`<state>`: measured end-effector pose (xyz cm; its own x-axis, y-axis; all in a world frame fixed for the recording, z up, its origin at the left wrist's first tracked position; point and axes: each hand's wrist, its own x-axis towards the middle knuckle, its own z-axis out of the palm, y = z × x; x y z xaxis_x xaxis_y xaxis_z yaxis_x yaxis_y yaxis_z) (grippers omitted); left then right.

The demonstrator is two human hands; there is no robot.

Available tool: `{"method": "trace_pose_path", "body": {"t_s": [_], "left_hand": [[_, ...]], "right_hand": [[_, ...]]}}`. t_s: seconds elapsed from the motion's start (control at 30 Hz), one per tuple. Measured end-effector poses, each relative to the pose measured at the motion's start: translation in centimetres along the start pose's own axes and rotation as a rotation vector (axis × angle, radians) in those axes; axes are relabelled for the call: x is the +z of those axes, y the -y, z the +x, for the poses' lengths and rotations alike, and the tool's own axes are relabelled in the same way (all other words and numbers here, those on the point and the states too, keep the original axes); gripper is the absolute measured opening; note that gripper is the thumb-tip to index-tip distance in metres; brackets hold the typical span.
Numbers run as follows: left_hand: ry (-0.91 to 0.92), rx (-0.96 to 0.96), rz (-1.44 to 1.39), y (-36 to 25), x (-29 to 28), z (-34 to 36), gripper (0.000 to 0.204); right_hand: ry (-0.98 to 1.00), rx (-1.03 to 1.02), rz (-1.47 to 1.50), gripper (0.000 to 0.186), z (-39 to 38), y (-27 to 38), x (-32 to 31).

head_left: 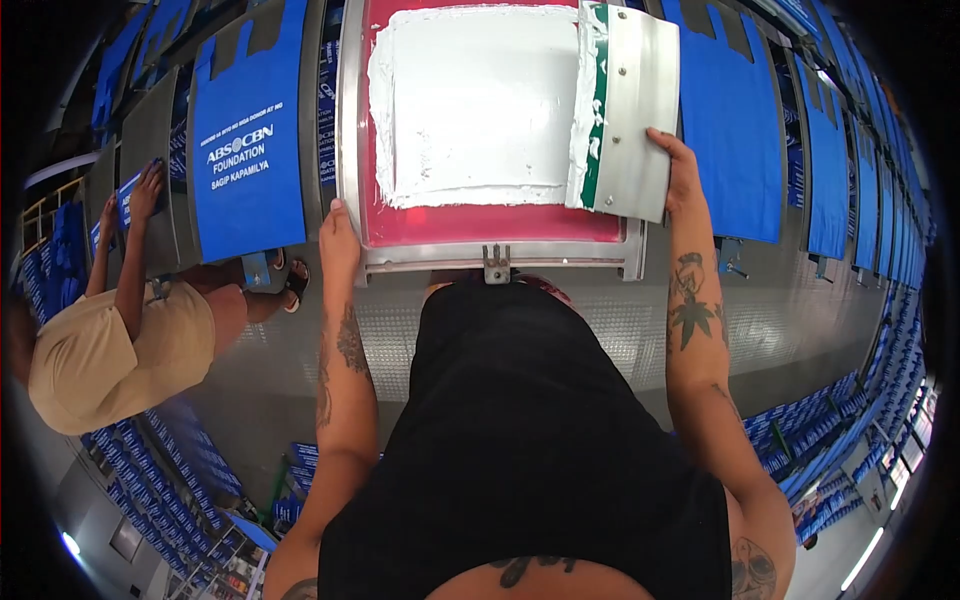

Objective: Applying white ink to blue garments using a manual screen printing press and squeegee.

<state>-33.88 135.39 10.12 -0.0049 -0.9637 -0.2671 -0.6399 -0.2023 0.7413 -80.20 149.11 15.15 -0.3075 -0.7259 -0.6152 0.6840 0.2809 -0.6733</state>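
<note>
A screen printing frame (349, 100) with a pink mesh surface lies in front of me, thick white paste (470, 105) covering its middle. A squeegee with a metal holder (640, 85) and a green blade stands over the paste's right side, white paste along the blade. My right hand (672, 165) is closed on the squeegee's right edge. My left hand (338, 230) is closed on the frame's near left edge, thumb on top. A metal clamp (497, 265) sits at the middle of the frame's near rail.
Rows of printed blue bags (250, 160) on metal boards run to both sides, more blue bags (730, 150) beside the squeegee. At left, a co-worker in a tan top (120, 350) has both hands on a board. Grey flooring (780, 320) shows below the boards.
</note>
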Motion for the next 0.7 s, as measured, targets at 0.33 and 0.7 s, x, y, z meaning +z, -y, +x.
{"method": "trace_pose_path", "body": {"t_s": [0.33,0.7], "left_hand": [[0.061,-0.016,0.018,-0.5,0.1,-0.2,0.062],[0.155,-0.113,-0.257,3.7,1.0,1.1,0.057]], "right_hand": [[-0.046,0.001,0.043,0.043,-0.1,-0.5,-1.1],[-0.127,-0.121,-0.148,0.041,0.4,0.2,1.7]]}}
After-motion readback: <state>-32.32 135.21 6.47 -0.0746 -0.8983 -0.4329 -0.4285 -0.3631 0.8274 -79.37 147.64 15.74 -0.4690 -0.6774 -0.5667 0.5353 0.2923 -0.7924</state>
